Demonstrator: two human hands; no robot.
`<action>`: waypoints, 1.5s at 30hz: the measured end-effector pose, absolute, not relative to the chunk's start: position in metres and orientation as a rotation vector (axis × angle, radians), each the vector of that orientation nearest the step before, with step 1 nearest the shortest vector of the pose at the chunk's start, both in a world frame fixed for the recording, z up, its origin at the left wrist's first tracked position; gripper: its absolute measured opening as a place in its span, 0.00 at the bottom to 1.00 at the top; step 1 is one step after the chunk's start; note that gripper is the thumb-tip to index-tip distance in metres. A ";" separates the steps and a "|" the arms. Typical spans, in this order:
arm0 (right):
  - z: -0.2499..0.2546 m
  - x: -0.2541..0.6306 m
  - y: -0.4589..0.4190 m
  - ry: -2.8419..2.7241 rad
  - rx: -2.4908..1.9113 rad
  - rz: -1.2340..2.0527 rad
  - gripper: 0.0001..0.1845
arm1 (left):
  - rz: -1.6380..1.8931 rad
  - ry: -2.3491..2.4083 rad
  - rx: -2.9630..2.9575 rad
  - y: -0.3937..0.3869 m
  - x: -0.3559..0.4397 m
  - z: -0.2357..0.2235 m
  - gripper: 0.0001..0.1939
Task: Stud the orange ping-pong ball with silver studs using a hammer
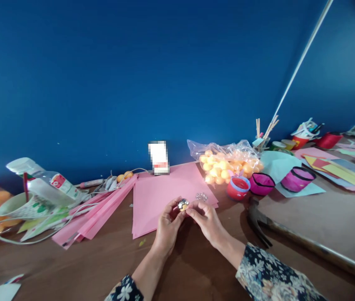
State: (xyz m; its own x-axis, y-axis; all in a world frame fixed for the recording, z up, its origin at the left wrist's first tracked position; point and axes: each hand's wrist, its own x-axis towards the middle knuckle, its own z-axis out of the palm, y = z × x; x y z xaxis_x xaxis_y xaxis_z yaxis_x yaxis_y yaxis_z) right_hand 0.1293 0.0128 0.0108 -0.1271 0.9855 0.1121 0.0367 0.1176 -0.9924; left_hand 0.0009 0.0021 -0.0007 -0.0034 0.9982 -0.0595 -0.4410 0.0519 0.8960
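A small round piece (183, 204), shiny silver with a yellowish patch on its lower side, is held up between both hands just in front of the pink paper. My left hand (168, 223) is closed around its left side with thumb and fingers. From the right, the thumb and fingertips of my right hand (207, 221) pinch at its lower right edge. Fingers hide part of the piece, so its exact kind does not show. Behind my right hand, several small clear beads or stones (201, 196) lie on the stacked pink sheets (165, 188).
A claw hammer (290, 234) lies right of my hands. Behind it stand a red tub (238, 188) and magenta round containers (262, 184). A clear bag of orange balls (221, 165) rests near the blue wall (133, 83). Pink strips (102, 213), a cup (14, 205) and a bottle (61, 184) are left.
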 end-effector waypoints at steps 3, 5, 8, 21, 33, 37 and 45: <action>0.011 0.130 0.013 -1.389 -1.103 1.183 0.09 | 1.360 0.919 0.845 0.003 0.001 -0.001 0.23; 0.011 0.129 0.013 -1.391 -1.099 1.175 0.09 | 1.368 0.925 0.855 0.003 0.001 -0.002 0.23; 0.010 0.129 0.013 -1.387 -1.097 1.171 0.09 | 1.370 0.934 0.849 0.003 0.001 -0.003 0.23; 0.009 0.129 0.015 -1.399 -1.121 1.166 0.09 | 1.365 0.936 0.858 0.003 0.001 -0.003 0.23; 0.009 0.129 0.015 -1.423 -1.137 1.161 0.10 | 1.365 0.949 0.911 0.004 0.000 -0.006 0.22; 0.008 0.130 0.015 -1.453 -1.149 1.150 0.10 | 1.377 0.956 0.929 0.004 0.000 -0.006 0.21; 0.006 0.130 0.015 -1.470 -1.150 1.134 0.10 | 1.360 0.976 0.936 0.004 0.000 -0.004 0.21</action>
